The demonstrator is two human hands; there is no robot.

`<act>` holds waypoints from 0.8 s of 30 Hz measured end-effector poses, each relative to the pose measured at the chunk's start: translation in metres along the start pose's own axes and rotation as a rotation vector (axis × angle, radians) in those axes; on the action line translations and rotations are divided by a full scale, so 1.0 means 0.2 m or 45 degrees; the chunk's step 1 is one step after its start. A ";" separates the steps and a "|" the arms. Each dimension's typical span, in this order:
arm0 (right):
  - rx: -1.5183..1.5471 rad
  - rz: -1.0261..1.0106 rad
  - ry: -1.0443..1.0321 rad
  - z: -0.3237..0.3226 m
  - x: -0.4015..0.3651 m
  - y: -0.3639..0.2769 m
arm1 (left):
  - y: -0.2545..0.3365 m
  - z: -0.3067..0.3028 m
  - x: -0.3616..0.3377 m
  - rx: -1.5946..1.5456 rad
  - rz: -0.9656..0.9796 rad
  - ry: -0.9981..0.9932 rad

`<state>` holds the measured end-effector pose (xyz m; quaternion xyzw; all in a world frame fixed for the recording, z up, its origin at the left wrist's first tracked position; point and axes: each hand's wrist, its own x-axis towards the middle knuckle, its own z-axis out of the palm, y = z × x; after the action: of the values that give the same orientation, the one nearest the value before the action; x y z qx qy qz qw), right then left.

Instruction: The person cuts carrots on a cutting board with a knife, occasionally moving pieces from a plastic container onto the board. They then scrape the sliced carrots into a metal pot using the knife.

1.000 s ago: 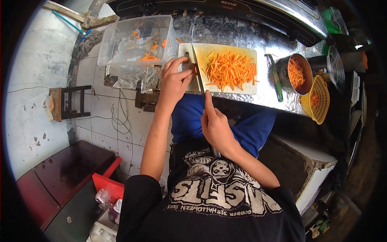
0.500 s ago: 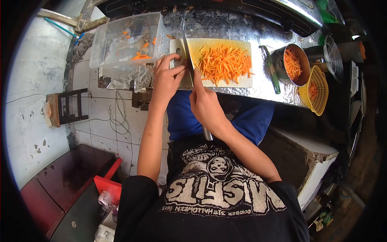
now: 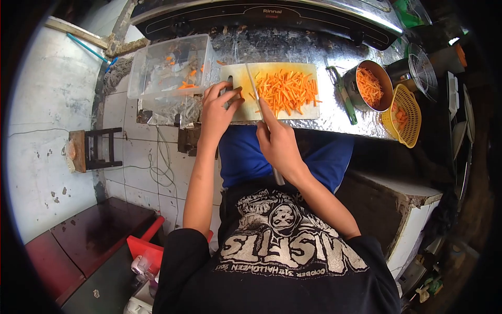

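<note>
My right hand (image 3: 282, 145) is closed around the handle of a kitchen knife (image 3: 252, 81), with the index finger stretched along the blade. The blade points away from me over the white cutting board (image 3: 238, 112). A pile of orange carrot sticks (image 3: 287, 91) lies on the board to the right of the blade. My left hand (image 3: 216, 111) is at the board's left end, its fingers bent and apart, and I see nothing held in them. A gap separates its fingertips from the knife.
Left of the board stands a clear plastic tub (image 3: 170, 65) with orange scraps. To the right are a green-handled peeler-like tool (image 3: 345, 99), a metal pot (image 3: 384, 102) of shredded carrot and a yellow basket (image 3: 410, 118) with carrot pieces. A black Rinnai stove (image 3: 272, 21) sits behind.
The knife and my right hand have moved right, away from my left hand, up to the carrot pile. The left fingers have spread apart. The view has shifted slightly.
</note>
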<state>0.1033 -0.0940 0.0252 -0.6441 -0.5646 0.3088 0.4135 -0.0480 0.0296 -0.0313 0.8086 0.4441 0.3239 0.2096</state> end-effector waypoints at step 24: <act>-0.317 0.133 0.137 -0.09 -0.10 0.02 | 0.32 0.07 0.08 0.236 0.328 0.017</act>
<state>0.1171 -0.1178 0.0276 -0.7344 -0.5414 0.2226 0.3435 0.0063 0.0101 0.0042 0.8727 0.3659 0.3110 0.0879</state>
